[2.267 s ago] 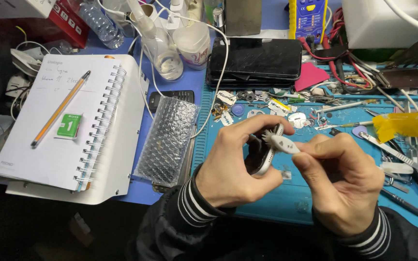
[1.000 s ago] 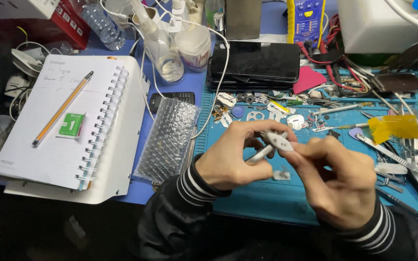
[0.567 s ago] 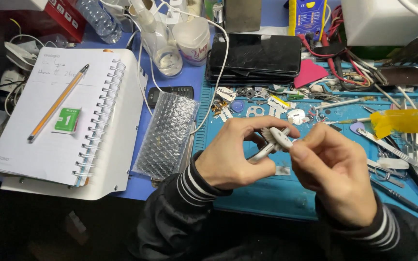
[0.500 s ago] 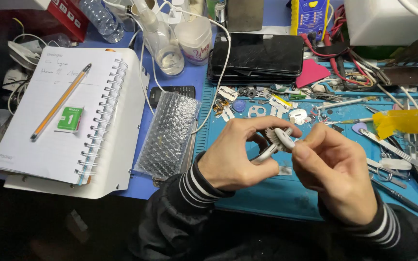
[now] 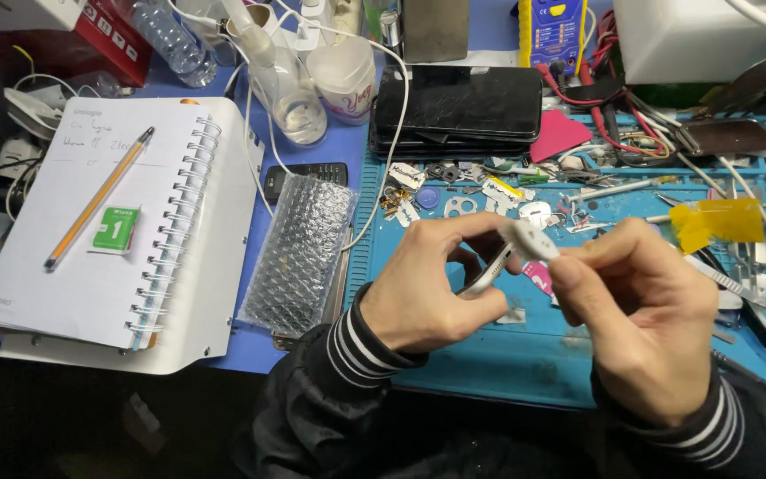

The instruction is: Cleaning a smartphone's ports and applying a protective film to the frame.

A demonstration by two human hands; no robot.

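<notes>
Two bare hands work a slim silver-edged device over a blue work mat.

The left hand [image 5: 432, 284] is curled around the slim silver-edged device [image 5: 489, 270], holding it just above the blue work mat [image 5: 489, 364]. The right hand [image 5: 644, 315] pinches a small white brush-like tool [image 5: 532, 239] between thumb and fingers, its tip touching the device's upper end. An open white spiral notebook [image 5: 117, 231] with an orange pencil [image 5: 99, 197] lies well to the left.

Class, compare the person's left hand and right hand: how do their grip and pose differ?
The left hand curls around a slim silver device, fingers wrapped round it; the right hand pinches a small white part at its fingertips. The left hand sits lower left, the right hand nearer the camera. Both wear striped black cuffs.
</notes>
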